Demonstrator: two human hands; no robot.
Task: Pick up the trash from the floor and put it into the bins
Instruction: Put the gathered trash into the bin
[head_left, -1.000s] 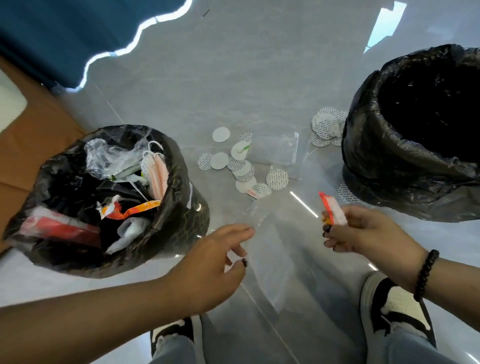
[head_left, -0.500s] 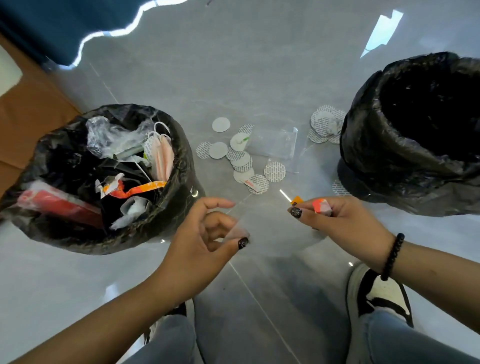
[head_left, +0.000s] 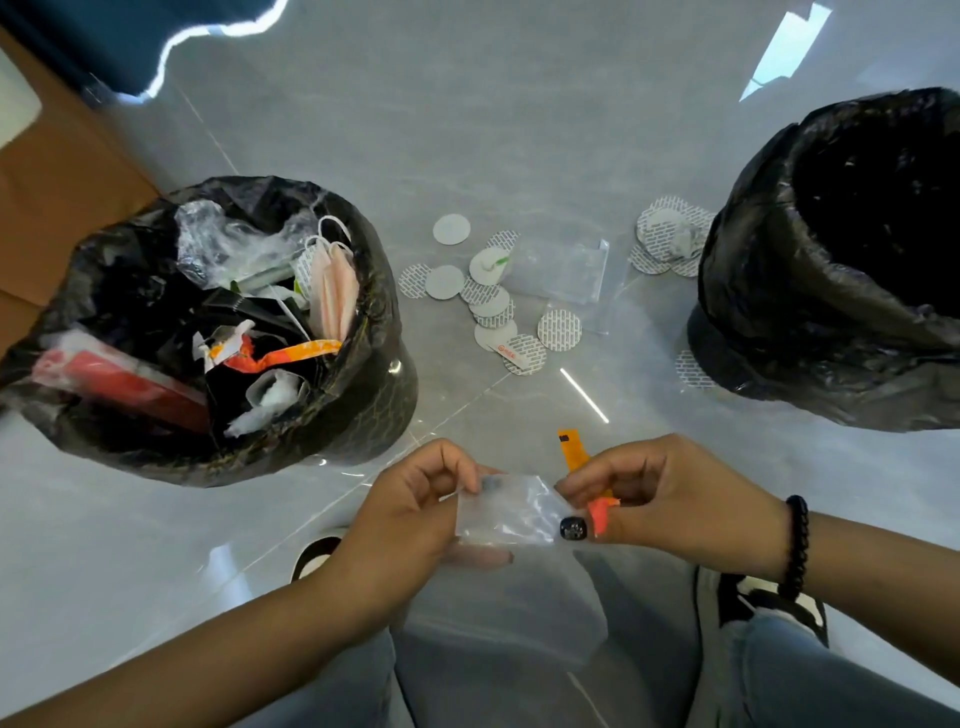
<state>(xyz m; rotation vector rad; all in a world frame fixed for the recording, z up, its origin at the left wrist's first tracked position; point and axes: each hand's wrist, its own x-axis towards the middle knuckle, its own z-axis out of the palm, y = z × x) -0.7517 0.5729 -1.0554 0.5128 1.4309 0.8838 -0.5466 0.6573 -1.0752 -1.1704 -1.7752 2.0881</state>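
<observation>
both hands meeting low in the head view over the floor (head_left: 519, 130), a clear bag (head_left: 511, 506) stretched between them. left hand (head_left: 410, 512) pinching the bag's left edge; right hand (head_left: 670, 506) pinching its right corner, an orange wrapper (head_left: 576, 457) also in that grip. best done by crumpling the bag small before carrying it left, since limp film may snag on a rim. left bin (head_left: 379, 291) near, nearly full, liner edge close to the left wrist. right bin (head_left: 737, 291) well apart, dark inside. discs (head_left: 493, 301) and a second bag (head_left: 566, 270) lying between the bins; open floor directly ahead for reaching.
</observation>
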